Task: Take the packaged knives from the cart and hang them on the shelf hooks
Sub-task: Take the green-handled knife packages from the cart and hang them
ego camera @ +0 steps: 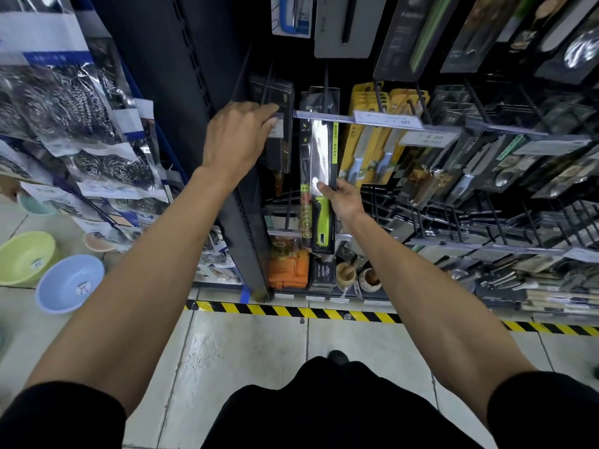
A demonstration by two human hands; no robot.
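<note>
A packaged knife (319, 163) with a green handle and a black card hangs upright against the shelf. A black hook (326, 76) meets the top of its card. My right hand (343, 199) pinches the pack's right edge near the blade's base. My left hand (240, 137) reaches to the hook row left of it, fingers on the price rail (324, 116) and a dark packaged knife (278, 102). Whether it grips that pack I cannot tell. No cart is in view.
Yellow-carded knives (372, 147) and several dark utensil packs (486, 163) hang to the right. Bags of steel scourers (81, 118) hang at left. Plastic bowls (69, 283) sit on the floor. A yellow-black stripe (291, 311) marks the shelf foot.
</note>
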